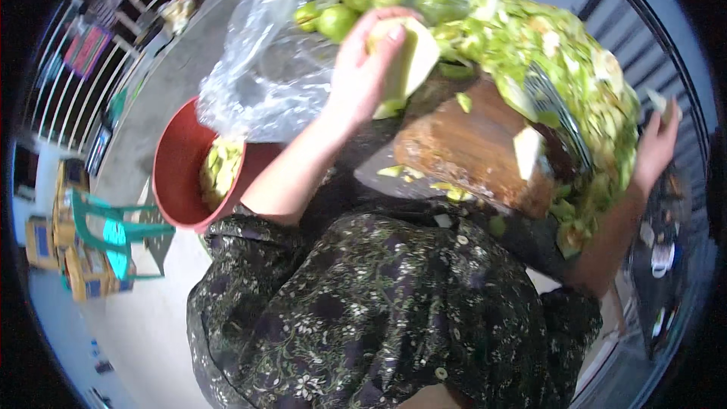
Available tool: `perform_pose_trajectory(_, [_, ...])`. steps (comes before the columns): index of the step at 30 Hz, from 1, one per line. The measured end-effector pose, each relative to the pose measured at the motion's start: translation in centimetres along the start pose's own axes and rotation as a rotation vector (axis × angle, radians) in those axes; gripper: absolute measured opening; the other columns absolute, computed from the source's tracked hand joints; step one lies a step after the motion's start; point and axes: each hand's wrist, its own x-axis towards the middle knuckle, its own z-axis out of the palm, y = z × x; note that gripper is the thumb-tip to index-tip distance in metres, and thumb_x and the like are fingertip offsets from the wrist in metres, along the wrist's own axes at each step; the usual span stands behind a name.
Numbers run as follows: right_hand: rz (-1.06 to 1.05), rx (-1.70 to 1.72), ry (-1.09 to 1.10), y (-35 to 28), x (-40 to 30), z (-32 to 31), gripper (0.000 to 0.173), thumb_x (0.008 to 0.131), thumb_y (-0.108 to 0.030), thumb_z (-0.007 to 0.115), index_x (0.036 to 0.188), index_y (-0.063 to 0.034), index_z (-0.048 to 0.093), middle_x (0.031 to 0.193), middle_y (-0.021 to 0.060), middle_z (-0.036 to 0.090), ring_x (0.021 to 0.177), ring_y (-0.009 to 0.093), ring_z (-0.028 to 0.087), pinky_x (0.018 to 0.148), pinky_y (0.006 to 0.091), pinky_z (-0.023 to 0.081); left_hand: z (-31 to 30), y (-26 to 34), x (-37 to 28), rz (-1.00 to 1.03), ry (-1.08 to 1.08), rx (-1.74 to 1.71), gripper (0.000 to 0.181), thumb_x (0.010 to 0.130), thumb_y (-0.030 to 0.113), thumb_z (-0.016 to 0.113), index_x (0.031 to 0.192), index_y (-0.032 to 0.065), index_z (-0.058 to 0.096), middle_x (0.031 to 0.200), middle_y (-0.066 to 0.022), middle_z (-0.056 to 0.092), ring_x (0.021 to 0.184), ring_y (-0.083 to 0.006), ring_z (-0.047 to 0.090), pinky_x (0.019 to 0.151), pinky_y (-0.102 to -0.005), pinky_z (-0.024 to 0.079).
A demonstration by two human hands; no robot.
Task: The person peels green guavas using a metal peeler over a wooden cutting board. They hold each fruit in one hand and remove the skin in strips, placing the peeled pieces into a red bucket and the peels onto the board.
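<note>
My left hand (pixel 363 62) grips a large peeled, pale-green fruit (pixel 417 59) above the far left edge of a brown wooden cutting board (pixel 454 130). Out at the far right, my right hand (pixel 653 145) pinches a small whitish piece (pixel 659 101), which is blurred. A pale cut slice (pixel 528 150) lies on the right part of the board. Along the board's right side rests a shiny metal tool (pixel 551 102), its exact kind unclear. Small green scraps (pixel 454 190) lie along the near edge of the board.
A large heap of green peelings (pixel 585 74) spreads behind and right of the board. Whole green fruits (pixel 341 21) sit by a clear plastic bag (pixel 267 68). At left, a red bucket (pixel 176 170) contains pale-green pieces (pixel 221 167). A green plastic chair (pixel 122 227) stands beyond.
</note>
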Motion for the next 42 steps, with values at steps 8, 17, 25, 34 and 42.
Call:
perform_pose_trajectory(8, [0.023,-0.087,-0.477,11.2,-7.2,2.3,0.043,0.085,-0.028,0.063,0.120,-0.0045,0.058,0.124,0.0179,0.054,0.118,0.031,0.048,0.101,0.0378,0.035,-25.2,0.1,-0.5,0.216,0.680,0.599,0.042,0.096,0.038,0.040,0.109,0.0039,0.062,0.096,-0.0079,0.063,0.086,-0.0176,0.060,0.072,-0.0320,0.049])
perform_pose_trajectory(17, [-0.253,0.209,-0.310,-2.9,-9.8,1.8,0.027,0.082,-0.020,0.066,0.106,-0.0068,0.061,0.105,0.0125,0.060,0.102,0.030,0.056,0.090,0.0368,0.043,-45.3,-5.5,-13.8,-0.611,1.259,1.233,0.065,0.092,0.058,0.031,0.121,0.0048,0.057,0.120,-0.0189,0.058,0.109,-0.0377,0.055,0.093,-0.0449,0.042])
perform_pose_trajectory(25, [-0.027,0.141,-0.811,-4.7,-13.4,2.0,0.033,0.082,-0.017,0.064,0.110,-0.0042,0.054,0.106,0.0180,0.057,0.100,0.036,0.055,0.085,0.0417,0.044,-33.5,-3.6,-5.4,0.120,0.994,0.426,0.039,0.095,0.031,0.047,0.121,0.0030,0.054,0.119,-0.0109,0.056,0.109,-0.0225,0.055,0.090,-0.0337,0.042])
perform_pose_trajectory(34, [-0.030,-0.057,-0.931,-4.0,-14.3,4.6,0.035,0.079,-0.014,0.065,0.110,-0.0038,0.050,0.106,0.0187,0.055,0.095,0.040,0.055,0.081,0.0465,0.044,-9.1,-1.2,4.7,-0.023,-0.332,0.938,0.030,0.090,0.029,0.055,0.107,0.0053,0.062,0.102,-0.0147,0.065,0.093,-0.0288,0.063,0.081,-0.0359,0.048])
perform_pose_trajectory(42, [-0.115,-0.085,-0.843,-4.0,-11.8,3.2,0.031,0.078,-0.013,0.065,0.106,-0.0054,0.054,0.102,0.0174,0.055,0.093,0.039,0.056,0.080,0.0440,0.045,-8.7,-10.4,7.7,-0.006,-0.317,1.156,0.034,0.086,0.034,0.059,0.105,0.0057,0.064,0.097,-0.0167,0.066,0.092,-0.0296,0.064,0.079,-0.0378,0.049])
